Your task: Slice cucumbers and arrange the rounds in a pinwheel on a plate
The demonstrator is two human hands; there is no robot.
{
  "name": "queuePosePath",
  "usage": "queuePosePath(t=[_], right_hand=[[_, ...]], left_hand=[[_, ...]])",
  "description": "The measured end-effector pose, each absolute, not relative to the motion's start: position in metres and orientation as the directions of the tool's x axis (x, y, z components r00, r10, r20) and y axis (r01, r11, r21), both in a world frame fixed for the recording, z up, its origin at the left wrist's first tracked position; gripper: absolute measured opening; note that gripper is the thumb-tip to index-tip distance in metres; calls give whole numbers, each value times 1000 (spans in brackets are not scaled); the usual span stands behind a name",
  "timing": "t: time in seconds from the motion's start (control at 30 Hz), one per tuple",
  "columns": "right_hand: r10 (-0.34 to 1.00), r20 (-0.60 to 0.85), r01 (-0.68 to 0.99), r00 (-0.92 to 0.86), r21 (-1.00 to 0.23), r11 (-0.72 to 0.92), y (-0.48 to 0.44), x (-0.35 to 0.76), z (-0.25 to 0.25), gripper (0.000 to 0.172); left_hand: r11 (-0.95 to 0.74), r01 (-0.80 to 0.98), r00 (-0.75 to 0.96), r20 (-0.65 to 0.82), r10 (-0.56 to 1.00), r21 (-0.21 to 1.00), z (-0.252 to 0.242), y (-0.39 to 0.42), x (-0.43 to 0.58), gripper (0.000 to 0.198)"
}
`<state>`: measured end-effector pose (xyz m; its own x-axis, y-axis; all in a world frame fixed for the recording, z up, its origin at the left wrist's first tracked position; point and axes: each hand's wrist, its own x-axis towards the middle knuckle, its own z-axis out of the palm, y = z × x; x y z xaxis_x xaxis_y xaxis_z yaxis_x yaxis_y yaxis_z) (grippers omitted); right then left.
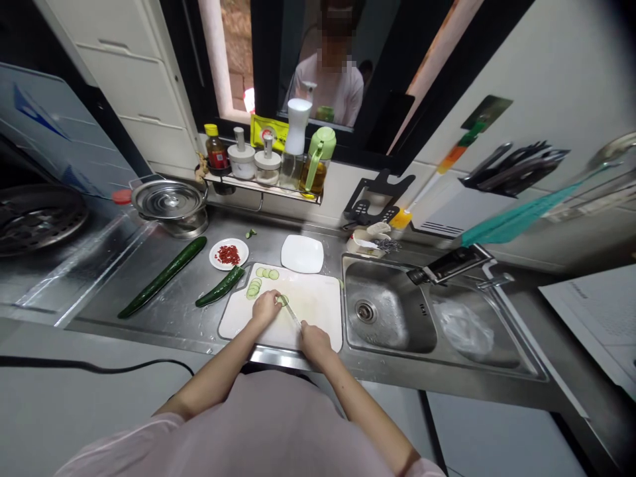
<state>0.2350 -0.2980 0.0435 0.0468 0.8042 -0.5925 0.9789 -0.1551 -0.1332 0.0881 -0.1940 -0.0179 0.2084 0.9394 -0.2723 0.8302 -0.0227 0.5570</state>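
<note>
On the white cutting board (318,305), my left hand (267,308) is closed over a piece of cucumber (283,301), most of it hidden under the fingers. My right hand (317,342) grips a knife (293,315) by its handle, the blade pointing up and left to the cucumber beside my left fingertips. Thin cucumber slices (254,287) overlap in a row beyond my left hand, and more slices (267,273) lie near the board's far edge. Left of the board rest a cut length of cucumber (220,287) and a long whole cucumber (163,276).
A small plate of chopped red pieces (228,254) and a white square plate (302,254) stand behind the board. The steel sink (390,305) adjoins its right side. Bottles and jars fill a wall rack (263,184); a lidded steel pot (171,202) stands back left.
</note>
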Motion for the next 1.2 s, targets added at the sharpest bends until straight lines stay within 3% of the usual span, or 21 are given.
queuePosePath(t=[0.57,0.7,1.2], right_hand=[[808,-582,976,90,-108,-187,-325,242,42,32],[814,-572,975,101,-107,-196,-339,247,39,32],[812,-549,924,196,-175,-341,-348,266,31,35]], left_hand=[[-68,894,217,-294,931,443,-14,-190,90,36],[-59,901,204,-299,932,430,-12,-190,95,29],[41,793,108,-207,972,608,-7,-205,80,14]])
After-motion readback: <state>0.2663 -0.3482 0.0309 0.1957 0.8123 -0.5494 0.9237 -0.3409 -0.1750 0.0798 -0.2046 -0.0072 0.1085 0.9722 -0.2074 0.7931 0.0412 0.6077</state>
